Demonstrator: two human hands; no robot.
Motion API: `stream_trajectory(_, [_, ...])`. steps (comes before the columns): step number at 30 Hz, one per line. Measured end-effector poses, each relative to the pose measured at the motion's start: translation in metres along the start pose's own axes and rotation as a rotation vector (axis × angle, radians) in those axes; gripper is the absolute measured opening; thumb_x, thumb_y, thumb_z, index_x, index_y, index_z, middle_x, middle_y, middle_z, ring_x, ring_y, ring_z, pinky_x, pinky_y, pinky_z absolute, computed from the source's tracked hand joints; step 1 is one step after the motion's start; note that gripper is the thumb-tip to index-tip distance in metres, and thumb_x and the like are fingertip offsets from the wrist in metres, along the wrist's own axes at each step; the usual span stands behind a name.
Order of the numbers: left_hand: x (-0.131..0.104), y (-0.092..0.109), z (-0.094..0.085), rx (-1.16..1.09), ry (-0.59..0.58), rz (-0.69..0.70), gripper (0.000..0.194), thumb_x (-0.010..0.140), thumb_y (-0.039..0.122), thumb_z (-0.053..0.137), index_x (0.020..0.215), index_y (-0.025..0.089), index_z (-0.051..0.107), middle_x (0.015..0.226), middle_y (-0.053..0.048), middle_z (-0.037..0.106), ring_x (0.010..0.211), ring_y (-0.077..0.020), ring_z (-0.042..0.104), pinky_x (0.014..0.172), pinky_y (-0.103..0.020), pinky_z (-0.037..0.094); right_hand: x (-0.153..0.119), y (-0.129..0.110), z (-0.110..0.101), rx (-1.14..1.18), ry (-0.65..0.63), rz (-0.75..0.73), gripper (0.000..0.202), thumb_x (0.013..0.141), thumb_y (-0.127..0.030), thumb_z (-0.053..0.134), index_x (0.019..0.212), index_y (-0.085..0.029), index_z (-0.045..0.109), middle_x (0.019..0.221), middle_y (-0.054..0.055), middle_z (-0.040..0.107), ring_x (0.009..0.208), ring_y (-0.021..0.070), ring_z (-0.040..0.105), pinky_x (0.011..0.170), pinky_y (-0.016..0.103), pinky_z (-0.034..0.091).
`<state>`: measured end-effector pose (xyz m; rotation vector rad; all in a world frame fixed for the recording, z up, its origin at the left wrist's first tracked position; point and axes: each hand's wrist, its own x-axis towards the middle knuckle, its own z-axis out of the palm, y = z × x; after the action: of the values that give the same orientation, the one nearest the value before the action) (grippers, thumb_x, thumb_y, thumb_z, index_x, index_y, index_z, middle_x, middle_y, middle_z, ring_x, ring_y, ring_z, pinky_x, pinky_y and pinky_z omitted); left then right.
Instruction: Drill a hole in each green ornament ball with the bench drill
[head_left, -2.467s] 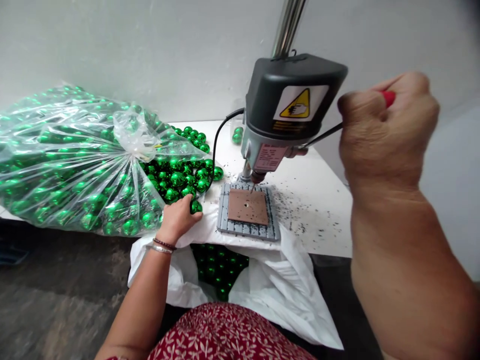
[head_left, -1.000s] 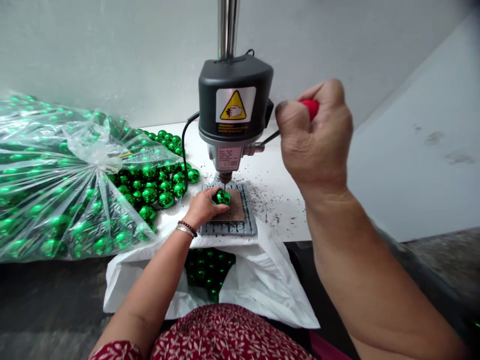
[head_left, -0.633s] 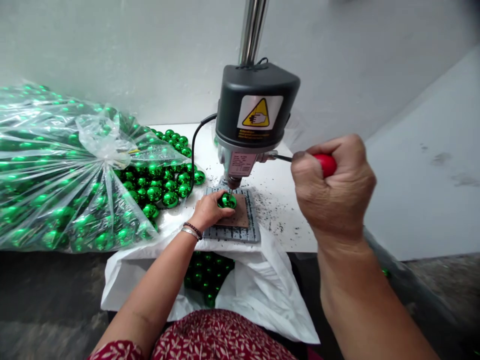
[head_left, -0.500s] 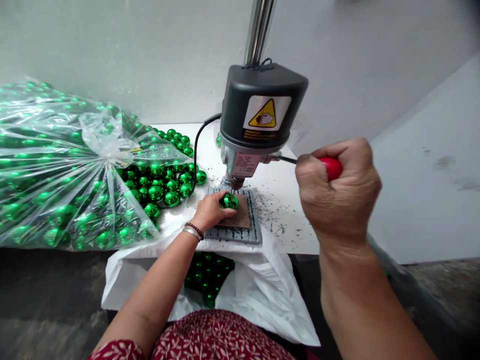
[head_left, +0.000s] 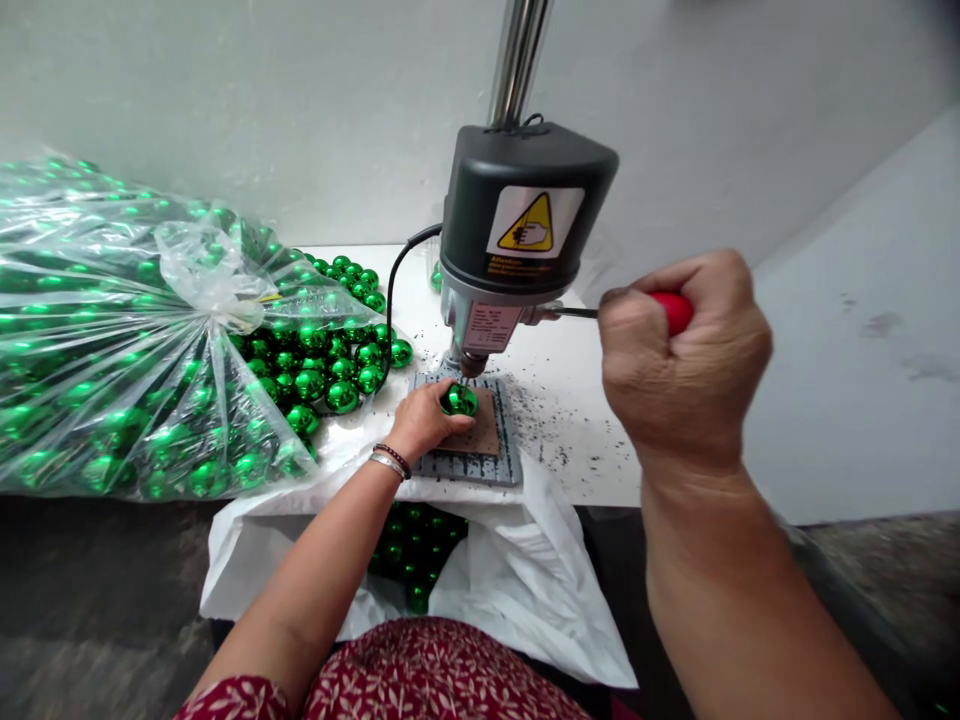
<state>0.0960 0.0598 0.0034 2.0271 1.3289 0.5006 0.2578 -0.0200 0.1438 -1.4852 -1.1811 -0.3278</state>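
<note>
My left hand [head_left: 426,422] grips a shiny green ball [head_left: 459,401] between thumb and fingers, on a brown board [head_left: 487,435] over the slotted grey base plate [head_left: 511,470]. Directly above the ball is the bit of a drill press [head_left: 529,215]; whether it has entered the ball I cannot tell. My right hand [head_left: 686,355] is wrapped round the red knob [head_left: 677,313] at the end of the press's metal lever [head_left: 576,312].
A large clear plastic bag [head_left: 225,320] full of green balls lies on the left of the white table [head_left: 600,480]. Loose green balls [head_left: 342,397] spill beside it. Dark shavings surround the base. A white bag [head_left: 525,590] with green balls hangs below the front edge.
My right hand and the red knob have risen slightly and shifted right, with the lever more level. My left hand still holds the ball in nearly the same spot.
</note>
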Motion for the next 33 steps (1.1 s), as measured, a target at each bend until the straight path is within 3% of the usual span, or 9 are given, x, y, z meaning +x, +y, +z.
stream_trajectory(10, [0.0, 0.003, -0.003, -0.037, -0.01, -0.02, 0.046, 0.072, 0.037, 0.082, 0.115, 0.022, 0.073, 0.094, -0.004, 0.075, 0.088, -0.0236, 0.066, 0.079, -0.031, 0.05, 0.003, -0.001, 0.001, -0.011, -0.002, -0.018, 0.018, 0.078, -0.036, 0.046, 0.074, -0.019, 0.046, 0.064, -0.003, 0.051, 0.059, 0.0067, 0.04, 0.062, 0.025, 0.038])
stream_trajectory(17, [0.001, -0.003, 0.0, -0.118, 0.023, -0.033, 0.055, 0.068, 0.035, 0.085, 0.121, 0.023, 0.072, 0.102, -0.005, 0.077, 0.097, -0.0256, 0.068, 0.085, -0.033, 0.052, 0.005, 0.002, 0.007, 0.019, 0.052, -0.017, 0.018, 0.083, -0.035, 0.051, 0.079, -0.018, 0.051, 0.07, -0.004, 0.055, 0.062, 0.0054, 0.044, 0.063, 0.024, 0.038])
stream_trajectory(23, [0.003, -0.009, 0.004, -0.138, 0.005, -0.009, 0.046, 0.07, 0.037, 0.083, 0.113, 0.023, 0.074, 0.096, -0.003, 0.076, 0.093, -0.024, 0.068, 0.084, -0.031, 0.052, 0.019, -0.001, 0.009, -0.071, 0.023, 0.019, 0.014, 0.087, -0.027, 0.056, 0.082, -0.015, 0.051, 0.066, -0.006, 0.05, 0.061, 0.0033, 0.041, 0.065, 0.022, 0.034])
stream_trajectory(26, [0.004, -0.012, 0.005, -0.139, 0.016, -0.007, 0.049, 0.069, 0.037, 0.083, 0.115, 0.022, 0.073, 0.1, -0.003, 0.076, 0.093, -0.0234, 0.067, 0.085, -0.031, 0.051, 0.023, -0.001, 0.009, -0.078, 0.012, -0.014, 0.019, 0.091, -0.031, 0.055, 0.083, -0.014, 0.052, 0.067, -0.006, 0.049, 0.061, 0.0023, 0.039, 0.064, 0.02, 0.032])
stream_trajectory(33, [0.01, -0.011, 0.003, -0.115, -0.002, -0.02, 0.047, 0.069, 0.041, 0.083, 0.111, 0.022, 0.075, 0.097, -0.005, 0.074, 0.092, -0.0235, 0.065, 0.082, -0.031, 0.051, 0.02, 0.001, 0.01, -0.114, 0.058, 0.143, 0.012, 0.089, -0.025, 0.06, 0.087, -0.013, 0.059, 0.072, -0.005, 0.055, 0.061, 0.0025, 0.045, 0.064, 0.022, 0.037])
